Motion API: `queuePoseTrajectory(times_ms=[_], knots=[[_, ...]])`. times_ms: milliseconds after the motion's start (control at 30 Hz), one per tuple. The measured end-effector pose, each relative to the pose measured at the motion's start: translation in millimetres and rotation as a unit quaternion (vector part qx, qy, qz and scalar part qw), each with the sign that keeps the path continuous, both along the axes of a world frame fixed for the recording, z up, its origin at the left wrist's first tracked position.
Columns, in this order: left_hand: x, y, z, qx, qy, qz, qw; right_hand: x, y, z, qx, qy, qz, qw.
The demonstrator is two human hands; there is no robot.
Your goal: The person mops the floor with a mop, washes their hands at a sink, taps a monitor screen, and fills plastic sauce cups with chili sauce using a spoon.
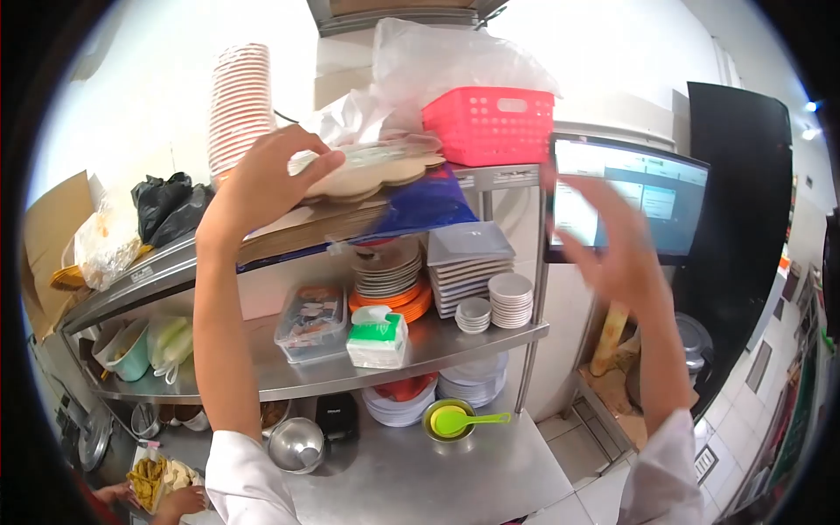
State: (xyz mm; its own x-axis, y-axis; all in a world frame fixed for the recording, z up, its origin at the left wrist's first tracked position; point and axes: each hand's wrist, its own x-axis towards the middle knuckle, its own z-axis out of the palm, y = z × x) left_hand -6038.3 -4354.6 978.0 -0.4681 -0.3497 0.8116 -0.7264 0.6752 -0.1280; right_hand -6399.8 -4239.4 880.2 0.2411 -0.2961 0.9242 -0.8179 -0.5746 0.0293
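My left hand (267, 179) is raised at the top shelf, its thumb and fingers apart with nothing visibly gripped. Just beyond it lie scalloped cardboard pieces (372, 178) with clear plastic on them, on a pile of flat brown sheets (328, 220) partly wrapped in blue plastic (429, 203). Behind the hand rises a tall stack of paper cups (238, 105). My right hand (617, 241) is lifted in front of a lit screen (674, 197). Motion blurs its fingers, but thumb and fingers look spread and no object shows between them.
A pink basket (490, 127) stands on the top shelf. Below are stacked square plates (471, 254), small bowls (511, 297), a tissue pack (378, 341) and a plastic container (311, 319). A green ladle (459, 422) rests in a bowl. Another person's hand (179, 503) is at lower left.
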Motion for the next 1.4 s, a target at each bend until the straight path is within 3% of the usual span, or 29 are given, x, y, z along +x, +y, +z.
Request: queuePoseTrajectory(times_ms=[33,133,267,300,333,367,400,533,600,633,700,767,833,867,933,967,1033,1133,1167,1267,1400], knots=[[-6.0,8.2,0.7,-0.018,0.006,-0.012,1.0,-8.6,-31.7,30.2,-0.101,0.025,-0.042,0.994],[-15.5,31.1,-2.8,-0.055,0.017,0.015,0.998,-20.8,-114.4,113.4,-0.146,0.086,-0.105,0.98],[8.7,34.9,-2.8,-0.132,-0.017,0.08,0.988,-20.0,-192.2,142.0,-0.229,0.135,-0.172,0.949],[24.8,21.0,-2.7,-0.155,-0.005,0.053,0.986,-13.9,-206.2,138.6,-0.246,0.157,-0.178,0.94],[33.0,20.1,1.9,-0.112,-0.002,0.108,0.988,-1.2,-197.2,141.0,-0.167,0.152,-0.207,0.952],[38.5,22.7,6.4,-0.081,-0.019,0.159,0.984,0.2,-205.2,138.8,-0.188,0.138,-0.187,0.954],[42.8,19.3,11.2,-0.005,-0.015,0.171,0.985,6.1,-207.6,139.9,-0.119,0.123,-0.199,0.965],[44.3,7.7,10.0,0.073,-0.068,0.191,0.976,13.8,-221.3,126.6,-0.234,0.084,-0.185,0.951],[37.2,8.8,5.3,0.058,-0.131,0.228,0.963,10.0,-223.8,129.5,-0.213,0.101,-0.188,0.954],[40.3,6.6,3.1,0.081,-0.1,0.194,0.973,10.4,-218.8,128.3,-0.184,0.095,-0.181,0.961],[48.5,1.5,-0.4,0.119,-0.037,0.121,0.985,12.3,-214.9,127.2,-0.275,0.061,-0.118,0.952],[60.5,-10.2,-22.3,-0.106,0.029,0.008,0.994,17.7,-199.2,125.0,-0.323,0.034,-0.075,0.943],[67.6,-15.0,-54.7,-0.354,0.063,-0.074,0.93,36.7,-162.2,109.8,-0.292,0.014,-0.059,0.955],[79.7,-20.0,-96.6,-0.397,0.035,-0.057,0.916,36.5,-156.3,105.3,-0.269,0.026,-0.057,0.961],[98.6,-25.6,-167.2,-0.385,-0.098,-0.144,0.906,35.5,-149.0,98.7,-0.225,0.047,-0.056,0.972],[100.1,-22.9,-191.1,-0.301,-0.208,-0.087,0.927,41.0,-142.1,94.0,-0.228,0.054,-0.054,0.971],[103.1,-54.7,-237.0,-0.123,-0.125,0.001,0.985,52.1,-128.4,85.4,-0.268,0.051,-0.019,0.962],[143.1,-99.4,-270.5,0.121,-0.043,0.084,0.988,73.7,-102.4,67.9,-0.322,0.073,0.037,0.943],[152.1,-116.6,-273.0,0.135,-0.023,0.038,0.99,80.6,-94.7,61.4,-0.329,0.082,0.064,0.939],[158.5,-152.3,-259.7,0.189,0.195,0.008,0.962,109.6,-68.3,34.6,-0.344,0.118,0.113,0.925],[145.8,-173.6,-225.6,0.103,0.431,0.0,0.897,141.4,-56.8,-22.0,-0.258,0.135,0.198,0.936]])
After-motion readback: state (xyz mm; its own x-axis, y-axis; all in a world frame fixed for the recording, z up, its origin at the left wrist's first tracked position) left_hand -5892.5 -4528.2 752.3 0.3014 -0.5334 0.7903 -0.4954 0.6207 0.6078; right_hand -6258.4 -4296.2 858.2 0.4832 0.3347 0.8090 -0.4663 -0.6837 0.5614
